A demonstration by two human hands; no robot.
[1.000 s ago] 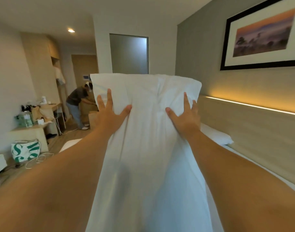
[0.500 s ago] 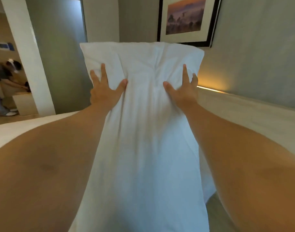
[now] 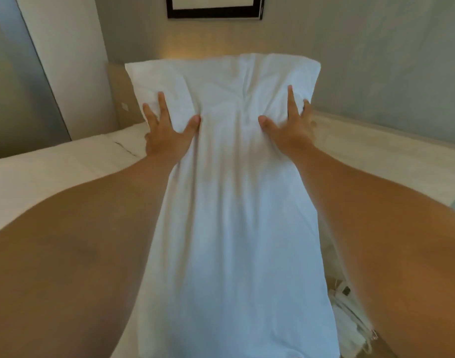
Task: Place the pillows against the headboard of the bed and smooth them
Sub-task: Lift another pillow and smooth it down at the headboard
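You hold the pillow (image 3: 234, 177) up lengthwise before you, its far end in front of the headboard (image 3: 118, 96). Your left hand (image 3: 167, 133) and right hand (image 3: 291, 127) clasp its sides, fingers spread, thumbs pressing in, above the bed (image 3: 53, 164).

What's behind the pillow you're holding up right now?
Past the pillow, gripped by the left hand and right hand, the wooden headboard, grey wall and a picture frame's lower edge show. The headboard's middle and the mattress below are covered.
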